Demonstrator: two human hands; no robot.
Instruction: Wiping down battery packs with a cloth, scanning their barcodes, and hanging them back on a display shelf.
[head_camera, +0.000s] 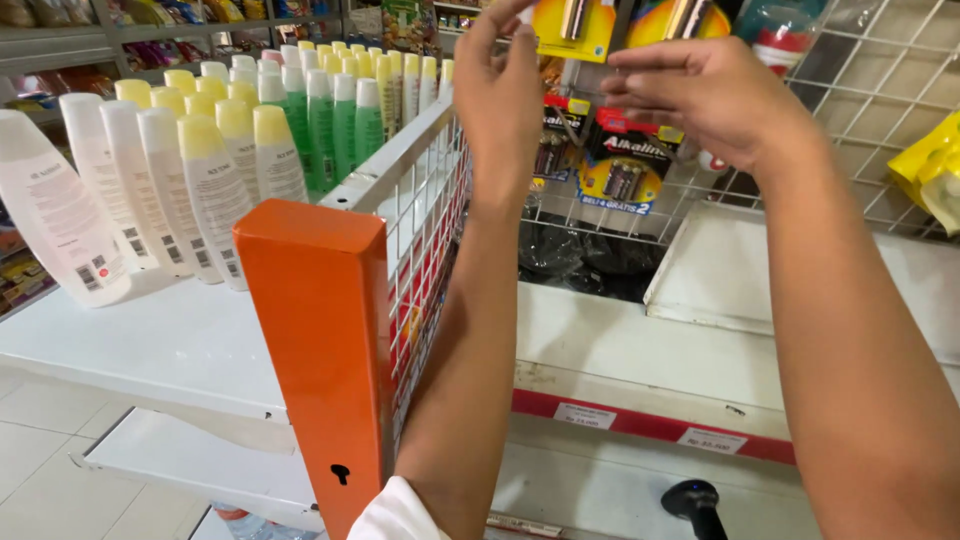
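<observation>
Both arms are reaching up to the wire grid panel (880, 90) at the back of a shop shelf. The left hand (500, 90) is pinching the lower corner of a yellow battery blister card (572, 25) between thumb and fingertips; the card is hanging high on the grid, partly cut off by the top of the frame, so whether it is sitting on a hook is not visible. The right hand (705, 95) is hovering just beside a second yellow card (690, 18), fingers half curled, back of the hand toward the camera; I cannot tell whether it is gripping anything. Below the hands, black battery cards (625, 165) are already hanging on the grid, and the white shelf (730, 270) beneath is bare near its rim. Judging by this, the lower row is in place and the upper yellow row is the part being handled. To the left, beyond an orange post (315, 340), rows of white bottles (150, 170) with yellow and white caps are standing, untouched.
</observation>
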